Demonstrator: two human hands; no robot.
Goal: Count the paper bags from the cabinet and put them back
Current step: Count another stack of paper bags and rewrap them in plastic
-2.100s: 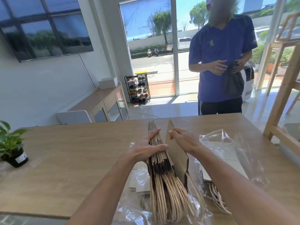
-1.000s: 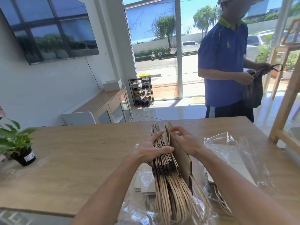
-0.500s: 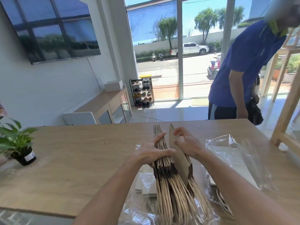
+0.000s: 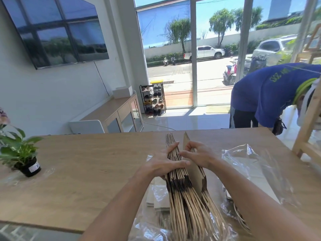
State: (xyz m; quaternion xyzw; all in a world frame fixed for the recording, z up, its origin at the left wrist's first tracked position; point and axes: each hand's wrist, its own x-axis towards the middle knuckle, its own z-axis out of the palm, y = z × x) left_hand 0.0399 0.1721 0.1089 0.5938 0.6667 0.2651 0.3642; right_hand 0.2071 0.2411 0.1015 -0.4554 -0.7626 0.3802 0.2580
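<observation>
A thick stack of flat brown paper bags (image 4: 180, 185) stands on edge on the wooden table (image 4: 83, 162), its twisted paper handles pointing toward me. My left hand (image 4: 163, 164) grips the main stack from the left, thumb across its top edges. My right hand (image 4: 198, 155) pinches a few bags pulled away to the right, leaving a gap in the stack. A second bundle of bags (image 4: 246, 173) lies flat to the right inside clear plastic wrap.
A potted plant (image 4: 22, 153) sits at the table's left. Crumpled clear plastic (image 4: 152, 228) lies under the stack. A person in a blue shirt (image 4: 271, 94) bends over beyond the far right corner, by a wooden frame (image 4: 307, 129). A low cabinet (image 4: 118, 113) stands at the wall.
My right hand's fingers have shifted along the separated bags, while the left hand keeps its hold. The person in blue has moved right and bent down.
</observation>
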